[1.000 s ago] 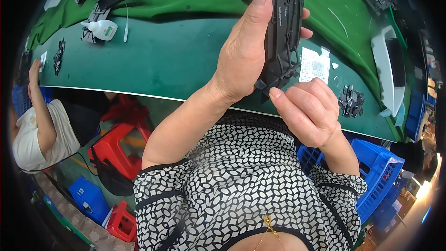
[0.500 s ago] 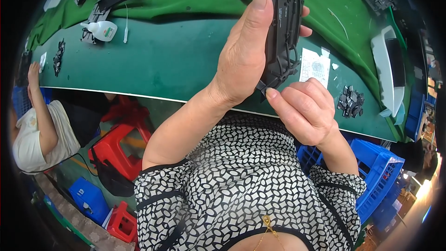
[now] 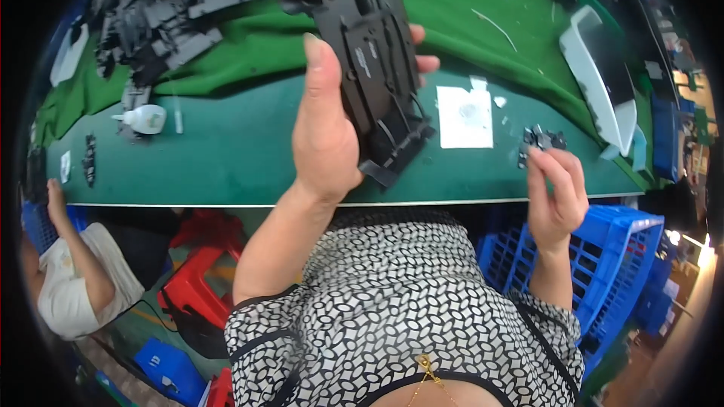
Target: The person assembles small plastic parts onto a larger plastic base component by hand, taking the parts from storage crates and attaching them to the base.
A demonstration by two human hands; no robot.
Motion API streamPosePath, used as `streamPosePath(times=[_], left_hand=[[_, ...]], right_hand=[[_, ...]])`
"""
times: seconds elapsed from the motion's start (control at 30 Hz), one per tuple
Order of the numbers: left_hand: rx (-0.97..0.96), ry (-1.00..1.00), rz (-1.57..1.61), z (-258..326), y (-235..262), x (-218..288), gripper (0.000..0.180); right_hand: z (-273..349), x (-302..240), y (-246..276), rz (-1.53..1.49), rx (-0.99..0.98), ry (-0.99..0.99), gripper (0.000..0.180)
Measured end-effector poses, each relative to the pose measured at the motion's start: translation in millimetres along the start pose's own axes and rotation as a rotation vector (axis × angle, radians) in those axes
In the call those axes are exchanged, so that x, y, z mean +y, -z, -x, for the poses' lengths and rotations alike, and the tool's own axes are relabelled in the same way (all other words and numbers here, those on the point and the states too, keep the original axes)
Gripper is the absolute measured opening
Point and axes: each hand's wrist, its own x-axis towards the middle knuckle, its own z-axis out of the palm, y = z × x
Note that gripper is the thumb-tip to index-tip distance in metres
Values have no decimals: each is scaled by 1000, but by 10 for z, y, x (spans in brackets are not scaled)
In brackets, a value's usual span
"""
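A long black moulded plastic part (image 3: 377,68), with ribs, slots and a small printed label, is held tilted above the table. My left hand (image 3: 328,124) grips it, thumb along the near side and fingertips showing past its right edge. Further right, my right hand (image 3: 556,192) is at the pile of small black plastic pieces (image 3: 544,137), its fingers curled and pinched at the pile's near edge. Whether a piece sits between those fingertips is too small to tell. Between the two hands lies a white paper sheet (image 3: 465,120) with faint print.
On the left, a white squeeze bottle (image 3: 143,119) lies near a heap of black plastic parts (image 3: 158,15) on green cloth (image 3: 249,49). A white-edged tray (image 3: 599,79) stands right. Below the table are a blue crate (image 3: 615,256) and a red stool (image 3: 197,275). A co-worker (image 3: 79,279) sits left.
My right hand has left the near end of the black part and moved right to the pile of small pieces. My left hand has shifted left with the part, now tilted more. The view has shifted too.
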Motion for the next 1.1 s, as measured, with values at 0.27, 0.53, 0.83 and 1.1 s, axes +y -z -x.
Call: streamPosePath(times=[0.27,0.53,0.83,1.1], left_hand=[[102,339,251,-4,79,336,61],[286,-59,-324,-824,190,1523,42],[684,-221,-945,-2567,1620,2925,63],[924,-143,-1384,-3122,2725,3724,81]], right_hand=[[256,679,208,192,68,-238,14],[618,996,227,78,195,-476,11],[473,943,261,44,272,-462,10],[-482,765,383,92,197,-61,17]])
